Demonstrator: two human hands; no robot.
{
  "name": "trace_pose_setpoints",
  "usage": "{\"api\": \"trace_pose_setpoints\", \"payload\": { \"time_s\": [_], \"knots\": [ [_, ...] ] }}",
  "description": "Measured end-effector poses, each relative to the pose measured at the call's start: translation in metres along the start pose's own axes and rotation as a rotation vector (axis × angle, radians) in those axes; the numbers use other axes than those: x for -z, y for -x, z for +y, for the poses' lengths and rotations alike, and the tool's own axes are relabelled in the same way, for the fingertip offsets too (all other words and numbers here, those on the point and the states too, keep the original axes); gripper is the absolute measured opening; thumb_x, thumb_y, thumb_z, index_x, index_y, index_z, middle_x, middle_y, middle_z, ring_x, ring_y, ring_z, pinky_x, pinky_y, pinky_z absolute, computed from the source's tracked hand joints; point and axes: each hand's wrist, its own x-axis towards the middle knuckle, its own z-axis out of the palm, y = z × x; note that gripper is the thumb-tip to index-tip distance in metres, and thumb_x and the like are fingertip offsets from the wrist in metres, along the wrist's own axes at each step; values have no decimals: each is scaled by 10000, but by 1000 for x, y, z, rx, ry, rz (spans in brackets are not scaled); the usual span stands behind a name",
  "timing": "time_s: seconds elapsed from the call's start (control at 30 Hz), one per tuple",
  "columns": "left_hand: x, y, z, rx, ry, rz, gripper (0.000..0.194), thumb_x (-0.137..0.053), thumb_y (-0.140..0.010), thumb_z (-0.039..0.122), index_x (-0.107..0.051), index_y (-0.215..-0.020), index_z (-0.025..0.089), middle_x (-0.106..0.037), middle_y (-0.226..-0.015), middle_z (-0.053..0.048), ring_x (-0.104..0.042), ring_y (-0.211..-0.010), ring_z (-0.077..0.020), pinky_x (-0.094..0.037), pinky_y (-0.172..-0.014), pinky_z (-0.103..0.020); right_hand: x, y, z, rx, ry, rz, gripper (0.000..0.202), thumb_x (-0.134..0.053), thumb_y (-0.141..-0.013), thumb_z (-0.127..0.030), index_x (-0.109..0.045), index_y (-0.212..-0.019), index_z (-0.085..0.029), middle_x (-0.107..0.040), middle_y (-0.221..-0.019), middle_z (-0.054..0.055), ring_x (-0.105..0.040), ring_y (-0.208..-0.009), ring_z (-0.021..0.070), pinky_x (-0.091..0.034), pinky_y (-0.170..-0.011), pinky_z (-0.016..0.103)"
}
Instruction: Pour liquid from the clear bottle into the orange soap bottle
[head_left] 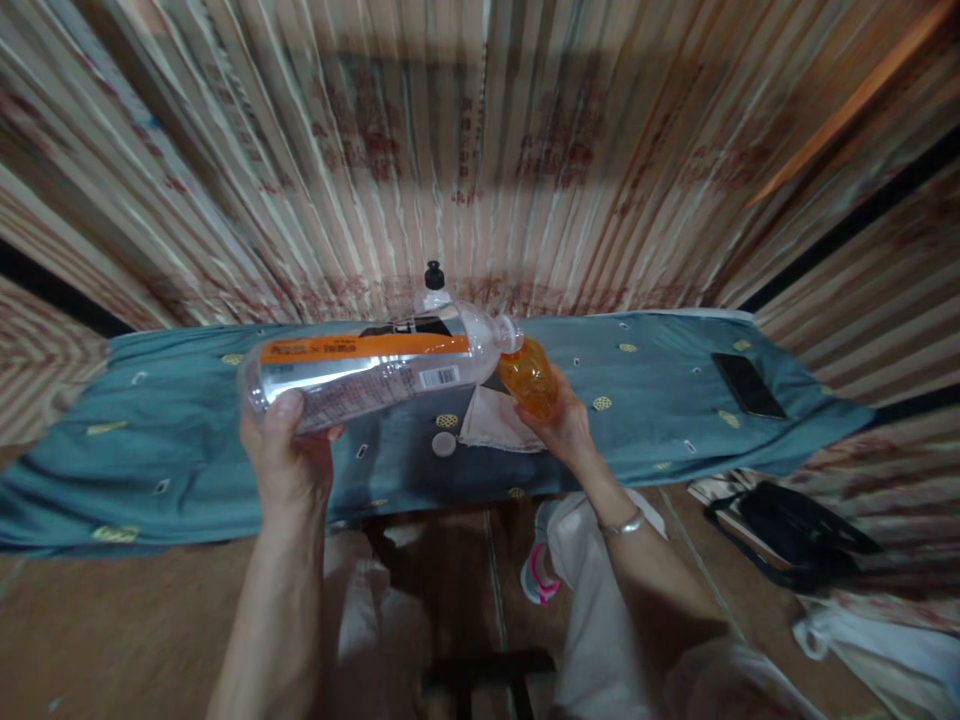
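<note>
My left hand [289,450] is wrapped round the base end of a large clear plastic bottle [367,370] with an orange and silver label. The bottle lies tilted, nearly level, its uncapped mouth pointing right. My right hand [562,420] grips an orange translucent container [531,378], whose upper end meets the bottle's mouth; whether they touch is unclear. Below them a pale cloth [499,420] lies on the table, with a round white cap [444,444] beside it. Behind the large bottle stands another bottle with a black top [434,276], its lower part hidden.
A teal patterned cloth [645,400] covers the narrow table. A dark phone [748,385] lies at its right end. Pleated curtains [450,130] hang behind. On the floor at right are a black bag [795,530] and white fabric [877,640].
</note>
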Motion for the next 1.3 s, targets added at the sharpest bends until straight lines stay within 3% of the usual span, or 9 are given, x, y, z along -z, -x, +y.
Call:
{"api": "trace_pose_setpoints", "payload": {
  "time_s": [0.7, 1.3],
  "knots": [
    [0, 2, 2, -5, -53, -14, 547, -855, -599, 460, -766, -1081, 218, -618, -802, -12, -498, -578, -115, -295, -369, -149, 1, 0, 1, -27, 18, 8, 804, -829, -757, -403, -554, -1492, -227, -777, -1390, 133, -785, -1208, 360, -657, -1043, 550],
    [-1, 1, 1, -2, -60, -4, 595, -843, -586, 449, -770, -1136, 234, -610, -788, -5, -482, -571, -121, -297, -357, -161, 2, -1, -4, -30, 46, -10, 812, -810, -752, -407, -553, -1489, -180, -759, -1407, 169, -761, -1258, 377, -645, -1064, 545]
  ]
}}
